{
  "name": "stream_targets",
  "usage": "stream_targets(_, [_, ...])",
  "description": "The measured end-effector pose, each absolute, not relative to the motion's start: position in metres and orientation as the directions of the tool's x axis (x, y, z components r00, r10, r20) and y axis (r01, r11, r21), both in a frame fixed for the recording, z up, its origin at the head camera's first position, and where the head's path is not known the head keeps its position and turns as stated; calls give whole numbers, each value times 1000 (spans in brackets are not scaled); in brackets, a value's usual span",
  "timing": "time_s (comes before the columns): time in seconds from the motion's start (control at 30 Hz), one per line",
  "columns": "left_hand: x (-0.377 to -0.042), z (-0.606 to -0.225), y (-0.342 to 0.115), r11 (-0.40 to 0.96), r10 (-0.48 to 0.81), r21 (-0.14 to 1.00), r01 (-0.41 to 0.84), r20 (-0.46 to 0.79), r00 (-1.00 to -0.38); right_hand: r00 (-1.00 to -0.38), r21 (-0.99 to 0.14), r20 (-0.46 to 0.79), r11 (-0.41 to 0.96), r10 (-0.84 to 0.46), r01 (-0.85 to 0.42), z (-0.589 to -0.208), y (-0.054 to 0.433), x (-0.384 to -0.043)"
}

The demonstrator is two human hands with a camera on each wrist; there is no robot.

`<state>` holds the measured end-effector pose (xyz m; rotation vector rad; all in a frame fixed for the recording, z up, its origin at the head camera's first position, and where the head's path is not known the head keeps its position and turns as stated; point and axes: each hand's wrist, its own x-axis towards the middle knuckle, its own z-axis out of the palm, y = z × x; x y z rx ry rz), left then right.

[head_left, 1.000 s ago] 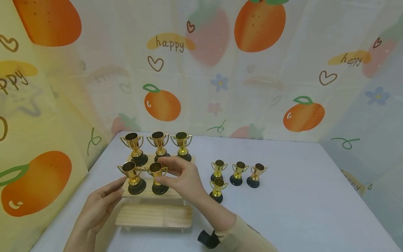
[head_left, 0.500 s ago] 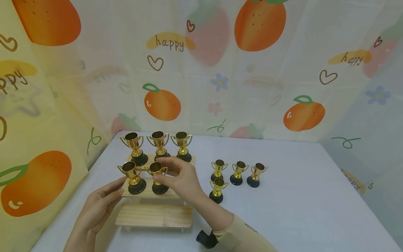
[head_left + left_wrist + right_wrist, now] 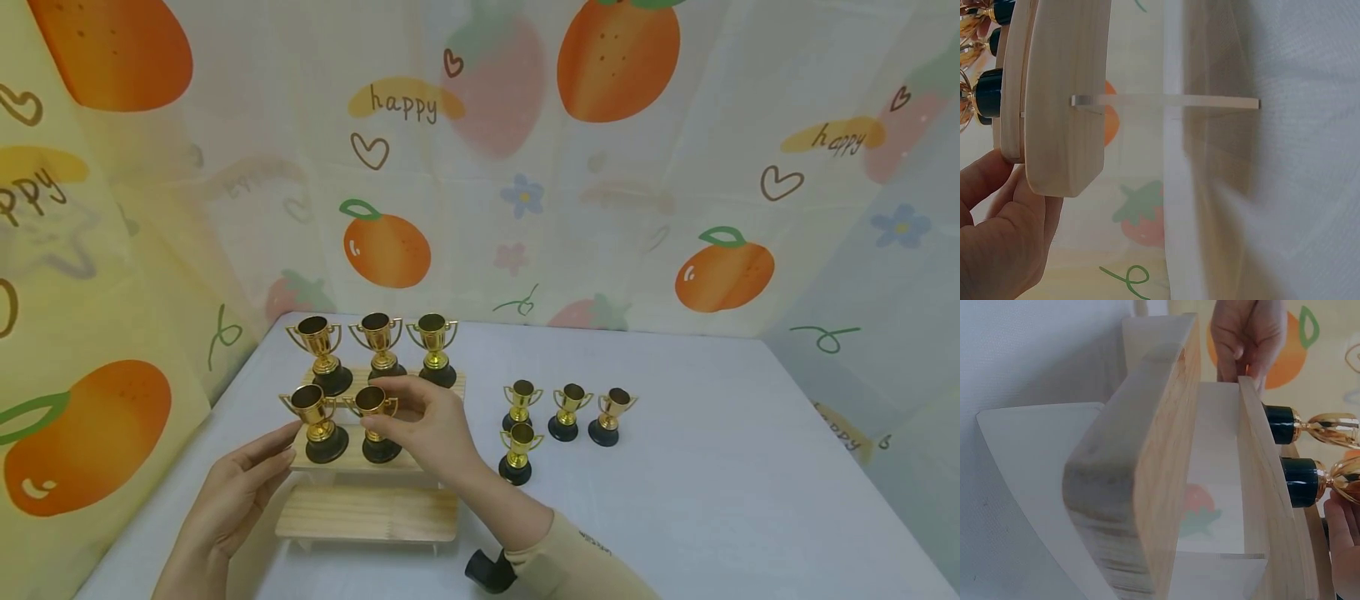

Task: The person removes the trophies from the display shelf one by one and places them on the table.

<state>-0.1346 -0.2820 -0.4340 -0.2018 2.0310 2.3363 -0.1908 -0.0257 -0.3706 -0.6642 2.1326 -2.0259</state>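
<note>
A three-step wooden stand (image 3: 367, 512) with clear supports is at the left of the table. On its middle step are two gold trophies with black bases. My right hand (image 3: 438, 437) holds the right one of these, a small trophy (image 3: 371, 402), between thumb and fingers; its base rests on the step. Beside it is another trophy (image 3: 309, 402). At the step's left end, my left hand (image 3: 231, 492) pinches the board, thumb and fingers on its edge, as the left wrist view shows. Larger trophies (image 3: 377, 332) stand in a row on the top step.
Right of the stand, several smaller gold trophies (image 3: 572, 408) stand on the white tabletop (image 3: 712, 500). The bottom step holds nothing. A fruit-printed cloth (image 3: 480, 200) hangs behind and at the sides. A black camera piece (image 3: 491, 572) sits under my right sleeve.
My right hand has shifted very slightly left around the trophy. My left hand, the stand and the other trophies stay where they were.
</note>
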Motion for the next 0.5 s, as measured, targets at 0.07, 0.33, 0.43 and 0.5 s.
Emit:
stream_targets(0.07, [-135,-434,-282,-142,-57,983,-120,-129,-990,-895,-974,207,4,-396,-227,-371,-26,-191])
stream_targets(0.33, [-135,-435,-282,-152,-57,981,-119,-129,-990,-892,-972,218,-5,-396,-235,-372,-26,-190])
stream_targets(0.43, [-135,-434,-282,-152,-57,981,-117,-126,-990,-892,-972,219,-6,-395,-236,-371,-25,-190])
stream_targets(0.5, [-135,-434,-282,-154,-57,982,-113,-123,-991,-893,-972,219,-5,-392,-236,-371,-24,-190])
